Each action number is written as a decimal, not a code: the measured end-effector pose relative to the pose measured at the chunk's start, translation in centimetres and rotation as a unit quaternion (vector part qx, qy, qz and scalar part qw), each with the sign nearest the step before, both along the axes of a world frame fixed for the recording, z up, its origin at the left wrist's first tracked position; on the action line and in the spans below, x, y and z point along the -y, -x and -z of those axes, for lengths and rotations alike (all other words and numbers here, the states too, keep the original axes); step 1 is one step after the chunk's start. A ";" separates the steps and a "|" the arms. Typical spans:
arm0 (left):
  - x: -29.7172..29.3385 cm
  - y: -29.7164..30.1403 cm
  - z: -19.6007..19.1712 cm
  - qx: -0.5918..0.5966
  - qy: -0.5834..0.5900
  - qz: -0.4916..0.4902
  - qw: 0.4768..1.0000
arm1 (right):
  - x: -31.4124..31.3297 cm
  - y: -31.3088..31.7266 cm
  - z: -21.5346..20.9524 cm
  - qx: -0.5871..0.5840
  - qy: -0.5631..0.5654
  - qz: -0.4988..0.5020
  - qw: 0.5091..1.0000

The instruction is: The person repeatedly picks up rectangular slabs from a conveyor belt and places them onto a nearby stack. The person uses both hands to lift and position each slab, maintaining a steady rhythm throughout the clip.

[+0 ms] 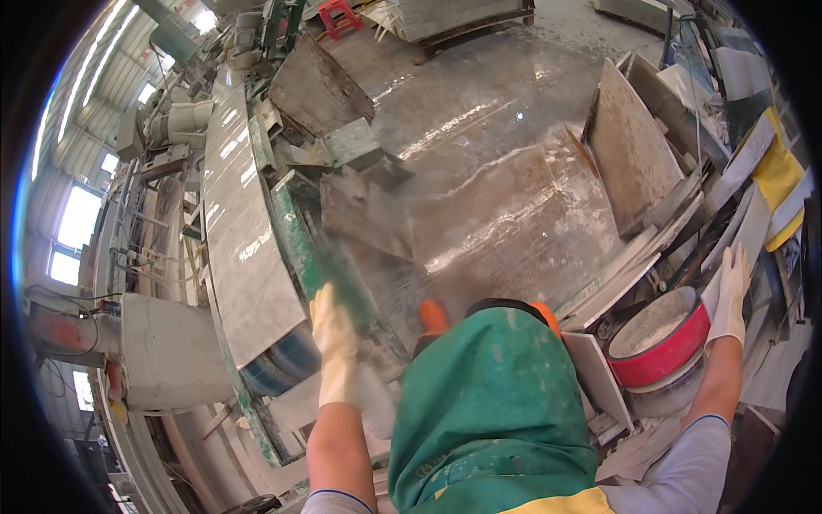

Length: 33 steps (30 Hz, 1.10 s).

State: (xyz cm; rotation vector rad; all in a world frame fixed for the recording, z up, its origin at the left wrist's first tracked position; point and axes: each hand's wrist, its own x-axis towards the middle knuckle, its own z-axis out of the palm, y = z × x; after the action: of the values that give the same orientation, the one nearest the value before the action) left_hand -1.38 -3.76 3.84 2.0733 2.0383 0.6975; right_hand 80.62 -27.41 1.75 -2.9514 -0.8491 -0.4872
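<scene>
My left hand [332, 341], in a cream rubber glove, is held beside the green rail [301, 230] of a long machine bed. Its fingers point forward, seemingly loosely extended, with nothing visible in them; whether it touches the rail I cannot tell. Just left of it, a long grey, wet-looking surface [244, 248] runs away along the bed to a blue roller [282, 361] at its near end. My right hand [730, 295], gloved alike, lies with fingers stretched out against a pale upright slab [743, 230]. Beside that hand stands a red round tub [664, 355] with a whitish, crusted inside.
Broken slabs lean at the right, including a large brown-stained one [635, 146]. More slab pieces [321, 86] stand along the rail. The floor [488, 188] is wet and shiny. Ahead are a red stool [339, 17] and a pale trough [445, 19]; a yellow cloth [777, 176] hangs far right.
</scene>
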 end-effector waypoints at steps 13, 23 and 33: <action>-0.2 -0.3 -0.2 -0.028 -0.010 0.013 0.999 | -0.7 -2.8 0.5 0.009 0.024 0.036 0.999; 0.0 -0.3 0.2 -0.017 -0.031 0.000 0.999 | -0.9 -1.4 -0.1 0.010 0.023 0.032 0.999; 0.1 -0.1 0.2 0.027 -0.057 0.008 0.998 | 0.5 5.0 -0.1 -0.017 0.013 0.022 1.000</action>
State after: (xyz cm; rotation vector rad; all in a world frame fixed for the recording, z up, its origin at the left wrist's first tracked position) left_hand -1.31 -3.87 3.64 2.1029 1.9948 0.8765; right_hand 75.63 -27.93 1.90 -2.9981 -0.7942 -0.4307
